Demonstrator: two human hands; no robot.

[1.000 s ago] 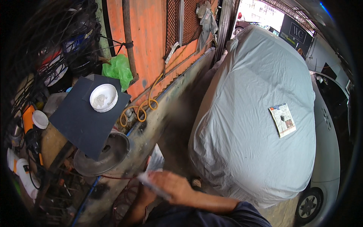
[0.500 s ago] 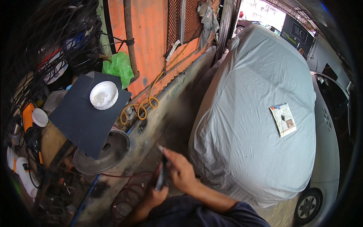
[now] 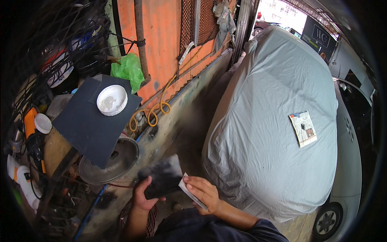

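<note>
Left hand point(image 3: 146, 197) is pinching the lower-left edge of a dark sheet point(image 3: 162, 176), thumb lying on top and the other fingers curling beneath. The sheet is reaching away up and to the right of that hand. Right hand point(image 3: 204, 194) is pinching a pale strip point(image 3: 194, 198), whose long axis is running from upper left to lower right. The strip's upper end is sitting right at the sheet's right side; whether they are touching, I cannot tell. Farther left, a white bowl point(image 3: 121, 111) is resting on a black board point(image 3: 82, 129); rightward, a grey cover point(image 3: 262, 153) is carrying a newspaper point(image 3: 307, 137).
</note>
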